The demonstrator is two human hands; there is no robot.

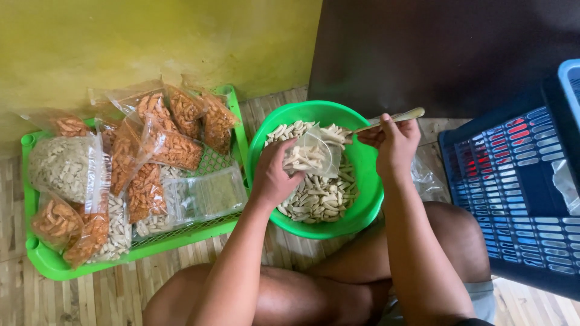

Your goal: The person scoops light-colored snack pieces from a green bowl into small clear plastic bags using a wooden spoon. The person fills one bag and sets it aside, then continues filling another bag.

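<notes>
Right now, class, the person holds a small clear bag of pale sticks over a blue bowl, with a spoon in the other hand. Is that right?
Not quite: the bowl is green, not blue; the blue thing is the crate at the right. The rest stands: the left hand holds the small clear bag of pale sticks over it, and the right hand holds the spoon. The head view shows this.

One green bowl (362, 199) holds too many pale snack sticks (317, 196) to count. One small clear bag (311, 154) and one spoon (393, 118) are in two hands. One green tray (42, 256) carries roughly a dozen filled clear bags (148, 151); overlaps hide the exact number. One blue crate (513, 187) stands alongside.
</notes>
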